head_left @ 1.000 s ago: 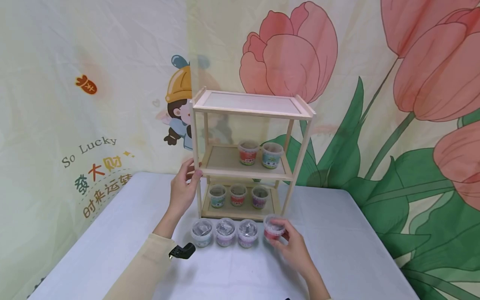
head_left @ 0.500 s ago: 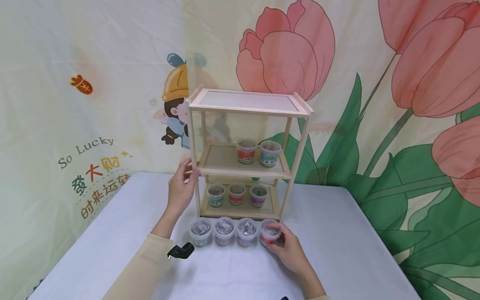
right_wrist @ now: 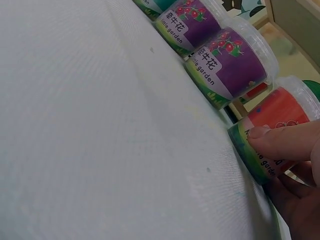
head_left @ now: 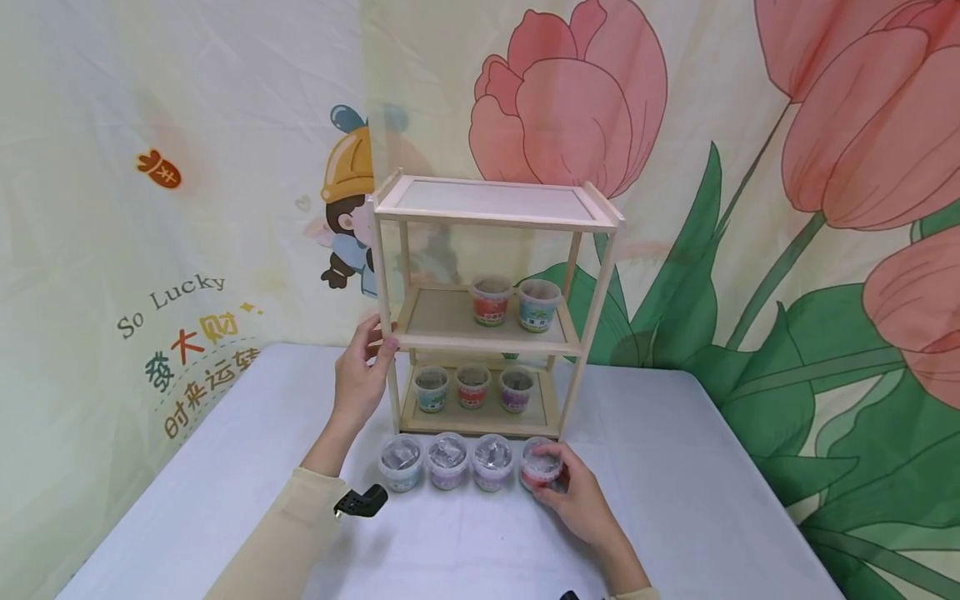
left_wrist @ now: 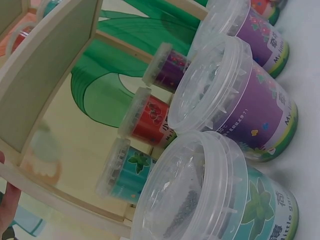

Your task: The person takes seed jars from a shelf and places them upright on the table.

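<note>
A three-tier wooden shelf stands on the white table. My left hand grips its front left post at the middle tier; one fingertip shows beside the wood. Several lidded plastic tubs sit in a row in front of the shelf: teal, purple, purple and red. My right hand holds the red tub at the right end, thumb on its side. The tub rests on the table.
The middle tier carries a red tub and a teal tub. The bottom tier holds teal, red and purple tubs. A printed flower cloth hangs close behind.
My right hand has shifted the red tub slightly left and nearer, into line with the other tubs on the table. My left hand has stayed on the shelf post.
</note>
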Motion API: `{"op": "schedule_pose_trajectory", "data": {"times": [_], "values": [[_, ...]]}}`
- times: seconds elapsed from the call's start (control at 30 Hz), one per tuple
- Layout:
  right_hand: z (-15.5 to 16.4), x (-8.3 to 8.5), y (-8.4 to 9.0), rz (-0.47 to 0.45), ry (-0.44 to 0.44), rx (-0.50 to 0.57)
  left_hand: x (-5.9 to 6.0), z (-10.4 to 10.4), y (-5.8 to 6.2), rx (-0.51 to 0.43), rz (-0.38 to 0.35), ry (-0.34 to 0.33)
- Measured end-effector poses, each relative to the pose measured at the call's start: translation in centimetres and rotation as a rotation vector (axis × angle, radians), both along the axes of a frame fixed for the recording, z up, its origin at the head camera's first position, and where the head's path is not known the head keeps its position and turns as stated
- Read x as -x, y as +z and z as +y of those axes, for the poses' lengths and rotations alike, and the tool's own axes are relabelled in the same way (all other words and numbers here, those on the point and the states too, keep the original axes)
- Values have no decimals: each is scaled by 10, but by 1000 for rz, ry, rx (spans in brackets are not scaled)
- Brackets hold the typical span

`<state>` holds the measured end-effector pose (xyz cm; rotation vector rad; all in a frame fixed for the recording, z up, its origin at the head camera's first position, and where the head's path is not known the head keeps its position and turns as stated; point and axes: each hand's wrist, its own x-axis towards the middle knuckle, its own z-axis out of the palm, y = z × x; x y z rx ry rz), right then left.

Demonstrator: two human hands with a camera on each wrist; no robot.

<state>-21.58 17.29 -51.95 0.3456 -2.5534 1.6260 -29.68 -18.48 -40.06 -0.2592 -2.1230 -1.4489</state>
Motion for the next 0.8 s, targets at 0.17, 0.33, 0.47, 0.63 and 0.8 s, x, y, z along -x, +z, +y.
{"op": "schedule_pose_trajectory", "data": {"times": [0.17, 0.33, 0.47, 0.63, 0.8], "values": [[-1, -1, 2, -8, 1, 16, 0, -1, -1, -5, 4, -5], [-1, -2, 4, -27, -2, 34, 0, 0, 0, -7, 2, -2], [0, -2, 4, -40, 0, 50, 1, 0, 1, -8, 9, -3], [1, -3, 7, -52, 18, 38, 1, 0, 0, -7, 10, -8], [9, -3, 16, -53, 104, -54, 1, -1, -1, -2, 1, -10]]}}
